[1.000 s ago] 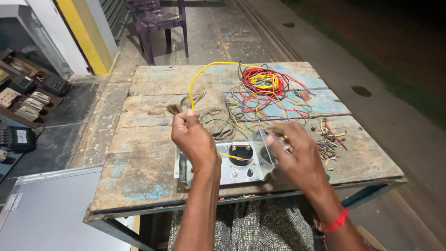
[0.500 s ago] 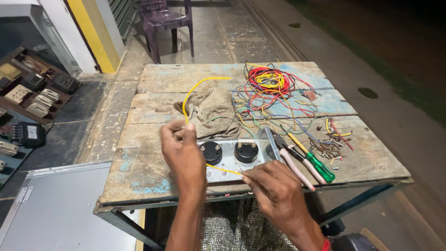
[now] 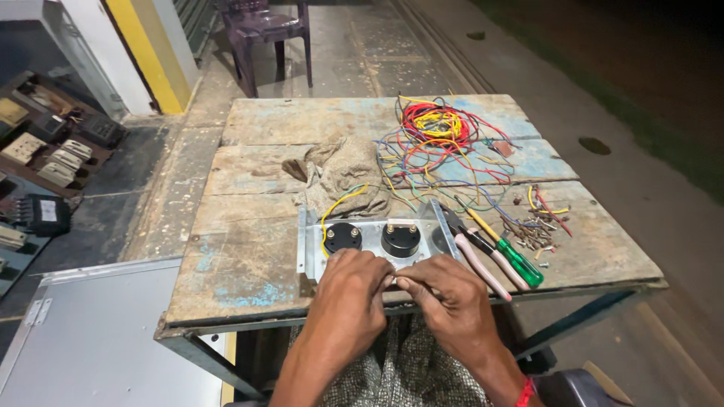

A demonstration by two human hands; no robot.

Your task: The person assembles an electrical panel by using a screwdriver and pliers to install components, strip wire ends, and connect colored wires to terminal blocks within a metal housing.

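A grey metal panel (image 3: 369, 224) with two round black gauges lies near the front edge of a worn wooden table (image 3: 249, 249). A yellow wire (image 3: 337, 205) curves from the panel's left gauge up over a crumpled cloth (image 3: 339, 169). My left hand (image 3: 348, 298) and my right hand (image 3: 449, 303) meet at the panel's front edge, fingertips pinched together on something small that looks like the wire's end; it is mostly hidden. Pliers with pink handles (image 3: 483, 264) and a green-handled screwdriver (image 3: 513, 260) lie just right of the panel.
A tangle of coloured wires (image 3: 441, 136) covers the table's far right. Small screws and wire scraps (image 3: 539, 230) lie at the right. A purple plastic chair (image 3: 268, 30) stands beyond the table. Electrical parts (image 3: 45, 151) sit on the floor at left, and a grey metal sheet (image 3: 98, 339) lies beside the table.
Both hands have come down to the panel's front edge and met. The yellow wire, earlier held up high by my left hand, now lies low over the cloth and panel.
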